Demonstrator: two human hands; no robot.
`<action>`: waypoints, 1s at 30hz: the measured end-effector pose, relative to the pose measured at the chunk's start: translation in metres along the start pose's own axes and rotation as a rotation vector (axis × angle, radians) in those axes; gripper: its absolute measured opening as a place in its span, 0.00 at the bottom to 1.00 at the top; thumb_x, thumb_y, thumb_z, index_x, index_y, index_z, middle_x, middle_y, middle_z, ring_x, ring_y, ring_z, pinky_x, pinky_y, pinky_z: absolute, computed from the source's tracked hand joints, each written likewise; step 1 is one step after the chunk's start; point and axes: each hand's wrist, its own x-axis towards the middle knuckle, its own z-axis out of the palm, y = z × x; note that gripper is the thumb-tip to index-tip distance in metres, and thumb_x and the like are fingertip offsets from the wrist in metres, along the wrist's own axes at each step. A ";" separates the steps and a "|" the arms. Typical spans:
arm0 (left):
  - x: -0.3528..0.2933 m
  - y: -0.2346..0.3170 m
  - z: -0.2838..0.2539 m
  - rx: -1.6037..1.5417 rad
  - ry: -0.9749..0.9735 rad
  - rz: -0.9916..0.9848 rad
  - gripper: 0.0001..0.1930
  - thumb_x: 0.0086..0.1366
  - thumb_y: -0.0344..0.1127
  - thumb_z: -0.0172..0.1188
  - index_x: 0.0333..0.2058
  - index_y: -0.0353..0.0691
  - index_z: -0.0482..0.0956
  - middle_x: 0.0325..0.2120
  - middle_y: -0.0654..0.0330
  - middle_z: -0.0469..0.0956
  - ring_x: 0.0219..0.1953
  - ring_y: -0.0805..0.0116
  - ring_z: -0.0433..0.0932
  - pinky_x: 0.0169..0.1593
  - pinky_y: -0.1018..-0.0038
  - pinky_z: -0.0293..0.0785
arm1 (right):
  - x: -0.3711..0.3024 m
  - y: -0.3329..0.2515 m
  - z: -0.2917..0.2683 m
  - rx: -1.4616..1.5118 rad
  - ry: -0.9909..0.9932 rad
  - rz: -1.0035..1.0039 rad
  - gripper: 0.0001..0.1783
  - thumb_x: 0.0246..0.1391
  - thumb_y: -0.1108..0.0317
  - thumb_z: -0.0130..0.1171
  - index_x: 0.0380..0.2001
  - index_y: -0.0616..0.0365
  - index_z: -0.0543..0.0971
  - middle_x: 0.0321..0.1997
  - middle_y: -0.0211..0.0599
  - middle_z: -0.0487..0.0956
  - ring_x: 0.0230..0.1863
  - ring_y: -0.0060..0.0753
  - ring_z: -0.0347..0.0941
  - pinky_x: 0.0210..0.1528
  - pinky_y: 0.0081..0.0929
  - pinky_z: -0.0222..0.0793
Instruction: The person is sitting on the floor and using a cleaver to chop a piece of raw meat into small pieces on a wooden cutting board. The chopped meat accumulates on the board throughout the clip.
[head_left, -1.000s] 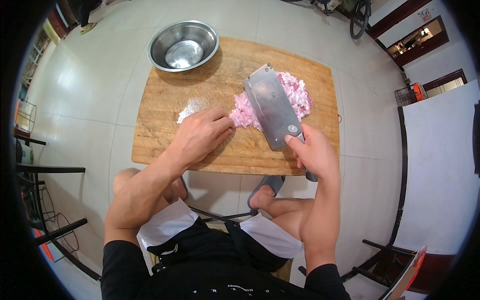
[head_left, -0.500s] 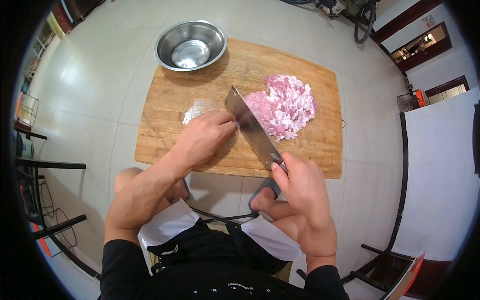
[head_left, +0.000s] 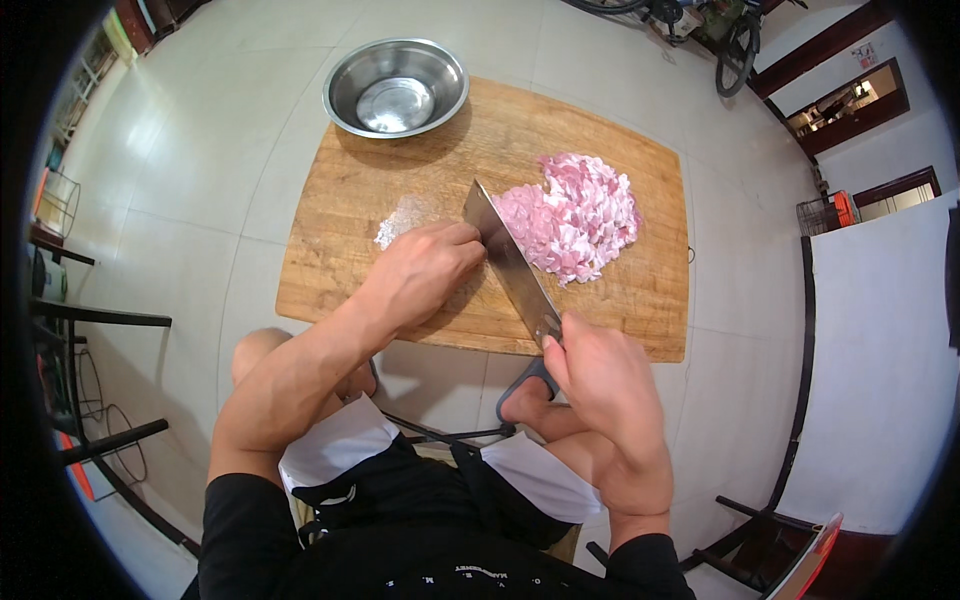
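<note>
My right hand (head_left: 608, 380) grips the handle of a cleaver (head_left: 515, 268), its blade slanting away to the left over the wooden cutting board (head_left: 345, 270). Against the blade's left side, near its far end, my left hand (head_left: 428, 268) presses down with curled fingers. What those fingers hold is hidden beneath them. A whitish, glistening patch (head_left: 400, 218) lies on the board just beyond the left knuckles. To the right of the blade spreads a pile of chopped pink-and-white raw meat (head_left: 580, 220), its near-left part close to the blade.
A steel bowl (head_left: 396, 90) stands at the board's far left corner, with nothing seen inside. The board is low, in front of my knees. Black metal frames (head_left: 110, 318) rise at the left, a white surface (head_left: 860, 370) at the right, and a bicycle (head_left: 735, 55) far right.
The cleaver blade shows a narrower face now, turned more upright beside the left fingers. Both hands keep their grips. The whole view has shifted slightly.
</note>
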 end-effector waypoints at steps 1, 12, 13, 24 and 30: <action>0.001 -0.001 0.001 -0.007 -0.007 0.002 0.05 0.69 0.32 0.67 0.40 0.39 0.86 0.40 0.56 0.83 0.47 0.51 0.85 0.49 0.57 0.85 | 0.004 -0.002 0.001 -0.002 -0.027 0.017 0.15 0.74 0.60 0.58 0.38 0.63 0.79 0.34 0.60 0.87 0.38 0.72 0.84 0.43 0.64 0.78; -0.001 0.003 0.002 -0.045 -0.003 0.002 0.08 0.70 0.31 0.67 0.45 0.39 0.88 0.45 0.56 0.86 0.49 0.49 0.86 0.52 0.57 0.85 | 0.080 0.022 0.027 0.288 0.120 -0.117 0.14 0.72 0.62 0.61 0.42 0.66 0.80 0.32 0.62 0.85 0.34 0.69 0.83 0.40 0.59 0.79; -0.002 0.002 0.003 -0.037 0.006 0.001 0.08 0.70 0.31 0.68 0.46 0.39 0.88 0.46 0.56 0.86 0.50 0.50 0.86 0.52 0.57 0.85 | 0.082 0.026 0.025 0.399 0.078 -0.078 0.14 0.72 0.63 0.62 0.42 0.66 0.81 0.31 0.57 0.85 0.30 0.62 0.83 0.36 0.55 0.79; -0.005 0.003 -0.008 0.061 0.082 0.015 0.07 0.69 0.32 0.71 0.45 0.42 0.89 0.46 0.59 0.87 0.49 0.55 0.88 0.51 0.61 0.86 | 0.044 0.033 0.007 0.422 0.134 0.022 0.12 0.72 0.62 0.64 0.41 0.62 0.81 0.26 0.51 0.83 0.25 0.53 0.80 0.32 0.49 0.75; -0.005 0.002 0.003 0.079 0.030 0.028 0.08 0.69 0.32 0.68 0.44 0.40 0.89 0.46 0.59 0.87 0.50 0.55 0.88 0.51 0.61 0.86 | 0.016 0.022 0.010 0.123 0.185 -0.074 0.14 0.71 0.59 0.65 0.38 0.59 0.80 0.31 0.57 0.85 0.34 0.69 0.83 0.37 0.60 0.76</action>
